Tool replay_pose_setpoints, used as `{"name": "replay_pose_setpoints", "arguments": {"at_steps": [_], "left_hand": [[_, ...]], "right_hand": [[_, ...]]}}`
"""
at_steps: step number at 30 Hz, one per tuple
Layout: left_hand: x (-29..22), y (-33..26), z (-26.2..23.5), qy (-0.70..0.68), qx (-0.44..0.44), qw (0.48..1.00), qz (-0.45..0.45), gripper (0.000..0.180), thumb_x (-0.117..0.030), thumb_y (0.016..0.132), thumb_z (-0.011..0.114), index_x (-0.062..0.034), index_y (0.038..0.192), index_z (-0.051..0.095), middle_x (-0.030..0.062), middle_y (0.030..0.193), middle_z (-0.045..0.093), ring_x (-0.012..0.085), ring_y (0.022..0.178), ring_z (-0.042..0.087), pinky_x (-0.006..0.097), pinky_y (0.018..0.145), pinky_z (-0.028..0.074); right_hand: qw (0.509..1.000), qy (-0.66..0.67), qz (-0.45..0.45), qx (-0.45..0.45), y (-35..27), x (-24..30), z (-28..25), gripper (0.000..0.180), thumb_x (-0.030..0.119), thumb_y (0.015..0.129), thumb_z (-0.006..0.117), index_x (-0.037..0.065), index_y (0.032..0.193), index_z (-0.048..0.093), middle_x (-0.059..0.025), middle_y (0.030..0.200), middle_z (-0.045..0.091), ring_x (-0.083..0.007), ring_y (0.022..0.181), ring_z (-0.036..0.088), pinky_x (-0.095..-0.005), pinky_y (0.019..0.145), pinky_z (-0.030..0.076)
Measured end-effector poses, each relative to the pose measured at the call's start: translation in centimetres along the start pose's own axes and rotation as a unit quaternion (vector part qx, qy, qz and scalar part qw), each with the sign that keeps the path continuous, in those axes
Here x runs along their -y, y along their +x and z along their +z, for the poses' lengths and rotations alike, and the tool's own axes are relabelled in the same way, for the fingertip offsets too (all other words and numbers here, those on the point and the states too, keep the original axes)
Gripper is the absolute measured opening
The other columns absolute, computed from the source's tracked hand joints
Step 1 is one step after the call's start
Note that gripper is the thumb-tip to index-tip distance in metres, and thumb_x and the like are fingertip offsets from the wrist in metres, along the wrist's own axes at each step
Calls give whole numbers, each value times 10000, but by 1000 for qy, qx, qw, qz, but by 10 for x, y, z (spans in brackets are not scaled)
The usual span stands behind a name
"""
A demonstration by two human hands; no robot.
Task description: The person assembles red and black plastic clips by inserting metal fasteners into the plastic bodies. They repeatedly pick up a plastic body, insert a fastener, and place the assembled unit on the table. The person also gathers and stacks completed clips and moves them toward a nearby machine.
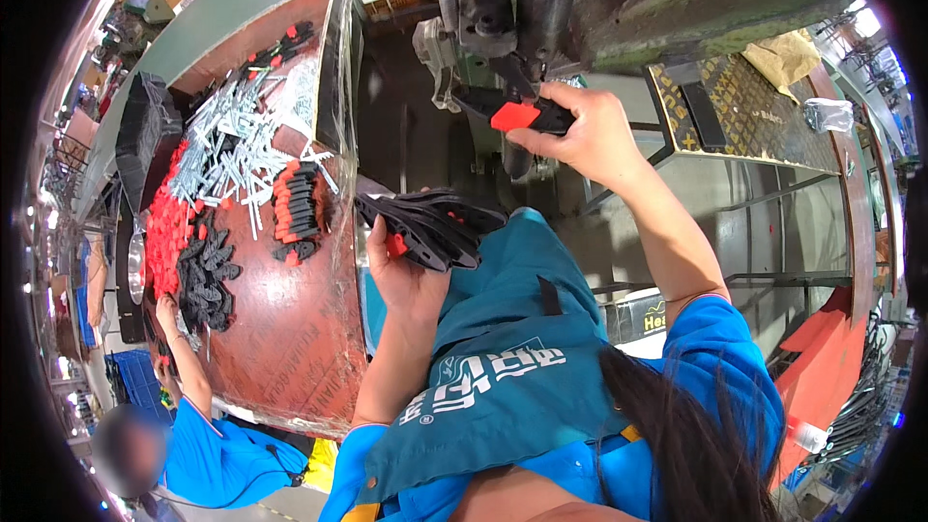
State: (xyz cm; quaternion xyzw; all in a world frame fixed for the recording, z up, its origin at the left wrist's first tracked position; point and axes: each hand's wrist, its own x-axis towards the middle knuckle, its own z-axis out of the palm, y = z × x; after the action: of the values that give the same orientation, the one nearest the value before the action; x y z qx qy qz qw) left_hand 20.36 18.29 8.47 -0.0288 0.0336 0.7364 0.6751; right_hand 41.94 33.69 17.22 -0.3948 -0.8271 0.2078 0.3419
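Head view: the right hand (590, 130) pinches a black-and-red clamp (527, 116) at the press (503, 10); fingers could get caught there. The left hand (406, 271) grips a loose stack of black clamps (430, 224), which could slip off the lap, beside the desk (290, 329).

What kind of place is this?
Probably a factory workshop. A big green machine stands in front, a workbench holds heaps of metal pieces and red parts, and both hands hold black handle pieces.

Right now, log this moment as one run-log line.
left hand: holds stack of black handles | right hand: holds black-and-red handle at press machine | table: loose parts
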Motion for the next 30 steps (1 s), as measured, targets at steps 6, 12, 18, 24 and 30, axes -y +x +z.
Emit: {"name": "replay_pose_setpoints", "arguments": {"at_steps": [6, 12, 18, 24, 30], "left_hand": [[4, -4, 11, -17, -16, 999, -39, 449, -382, 941, 572, -42, 1233, 604, 199, 1284, 592, 337, 1182, 575, 510, 1052, 447], [21, 9, 13, -41, 29, 992, -112, 585, -360, 909, 634, -28, 1369, 489, 224, 1423, 467, 353, 1390, 369, 569, 1128, 359], [26, 9, 21, -12, 96, 988, -117, 698, -417, 908, 627, 25, 1407, 421, 247, 1540, 295, 389, 1396, 358, 569, 1162, 295], [16, 4, -7, -13, -12, 1000, -11, 569, -370, 943, 608, 15, 1344, 491, 224, 1390, 506, 338, 1292, 501, 484, 1132, 382], [8, 2, -15, 20, 78, 996, 32, 496, -421, 988, 548, -21, 1280, 555, 150, 1288, 603, 284, 1235, 553, 452, 1097, 401]], "right_hand": [[999, -43, -6, -24, -3, 0, -3, 548, 417, 683, 863, 2, 996, 689, -162, 808, 679, -313, 698, 644, -355, 677, 521], [999, -34, -8, -24, 3, 15, -13, 603, 411, 667, 879, -11, 1057, 698, -170, 874, 704, -297, 767, 691, -345, 709, 528], [985, -83, -142, -59, -51, 22, 21, 669, 318, 692, 853, 56, 1244, 582, -152, 1026, 681, -320, 867, 692, -388, 726, 566], [986, -27, -99, 133, -65, 32, 25, 977, 203, 683, 847, 6, 1485, 326, -209, 1286, 530, -383, 1220, 513, -398, 987, 452], [969, -61, -232, 68, -64, 87, 62, 816, 395, 715, 799, 20, 1376, 500, -158, 1291, 511, -372, 1193, 477, -486, 1003, 391]]}}
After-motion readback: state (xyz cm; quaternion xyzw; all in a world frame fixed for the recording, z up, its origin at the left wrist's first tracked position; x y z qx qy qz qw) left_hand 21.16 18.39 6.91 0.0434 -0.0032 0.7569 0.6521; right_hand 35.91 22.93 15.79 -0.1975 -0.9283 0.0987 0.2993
